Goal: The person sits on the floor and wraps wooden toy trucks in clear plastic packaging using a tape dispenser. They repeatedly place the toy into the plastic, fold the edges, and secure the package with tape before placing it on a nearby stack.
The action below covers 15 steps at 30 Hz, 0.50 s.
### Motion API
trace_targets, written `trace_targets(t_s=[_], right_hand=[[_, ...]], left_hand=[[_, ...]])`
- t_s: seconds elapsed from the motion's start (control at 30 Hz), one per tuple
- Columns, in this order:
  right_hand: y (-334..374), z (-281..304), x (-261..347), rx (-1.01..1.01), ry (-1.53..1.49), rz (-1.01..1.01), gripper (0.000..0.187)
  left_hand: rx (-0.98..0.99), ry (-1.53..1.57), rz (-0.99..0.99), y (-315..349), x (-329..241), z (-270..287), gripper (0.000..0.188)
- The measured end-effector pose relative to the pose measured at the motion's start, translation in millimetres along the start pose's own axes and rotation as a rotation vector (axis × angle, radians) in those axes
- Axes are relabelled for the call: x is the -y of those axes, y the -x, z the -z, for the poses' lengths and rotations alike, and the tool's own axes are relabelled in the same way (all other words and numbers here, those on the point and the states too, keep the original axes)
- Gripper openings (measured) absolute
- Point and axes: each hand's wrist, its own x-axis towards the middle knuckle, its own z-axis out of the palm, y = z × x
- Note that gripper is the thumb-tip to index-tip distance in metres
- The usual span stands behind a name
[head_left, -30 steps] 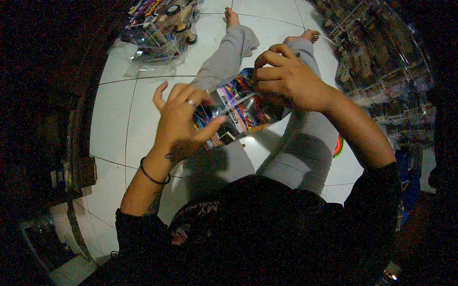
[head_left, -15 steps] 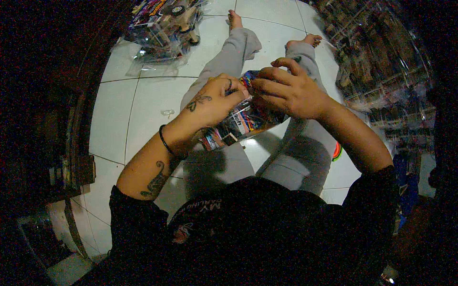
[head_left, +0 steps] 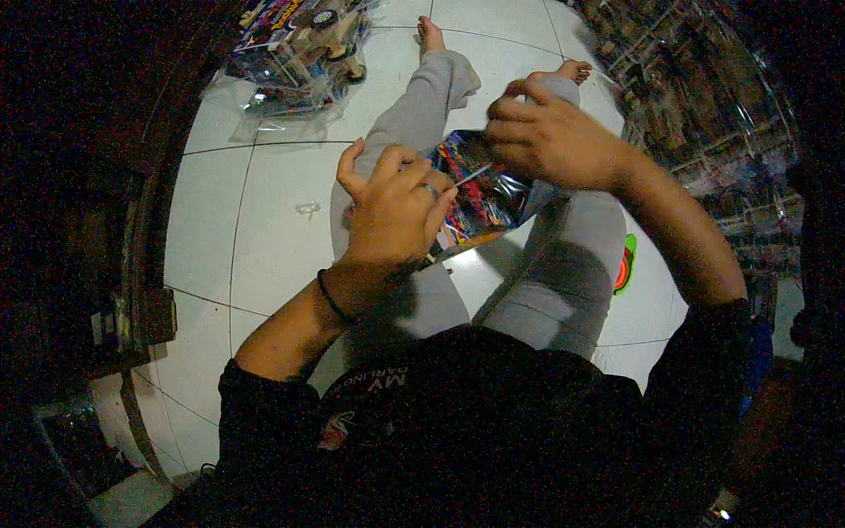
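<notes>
Bare left hand (head_left: 392, 213) at 9 o'clock, bare right hand (head_left: 550, 139) at 2 o'clock of glossy, multicoloured, plastic-wrapped package (head_left: 486, 204) over grey-trousered legs (head_left: 572, 264) | hands apart, grip cannot be told | green-orange rounded object (head_left: 626, 267) at 4 o'clock | clear-bagged bundle (head_left: 286, 75) with black wheel (head_left: 325, 17) at 10 o'clock

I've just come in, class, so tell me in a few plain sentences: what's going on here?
Someone in grey trousers sits on a white tiled floor, both bare hands at a colourful, shiny package over their legs. The left hand is at its near left part, the right hand at its far right. A thin pale strip shows between them; whether either grips it is unclear. A plastic-wrapped bundle lies ahead on the left, a shiny pile on the right.
</notes>
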Motion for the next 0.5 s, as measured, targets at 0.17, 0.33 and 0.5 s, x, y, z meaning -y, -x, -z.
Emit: trace_targets(t_s=[0.17, 0.33, 0.5], right_hand=[[29.7, 26.3, -13.2, 0.049, 0.076, -0.178, 0.024], [26.2, -7.6, 16.4, -0.039, -0.068, -0.154, 0.029], [11.5, -16.4, 34.9, -0.041, -0.131, -0.237, 0.034]], left_hand=[[-0.044, 0.05, -0.001, 1.9, -1.4, -8.7, 0.011], [-0.051, 0.029, 0.008, 12.9, -4.5, -4.2, 0.009], [-0.104, 0.045, 0.004, 46.3, 6.1, 9.3, 0.008]])
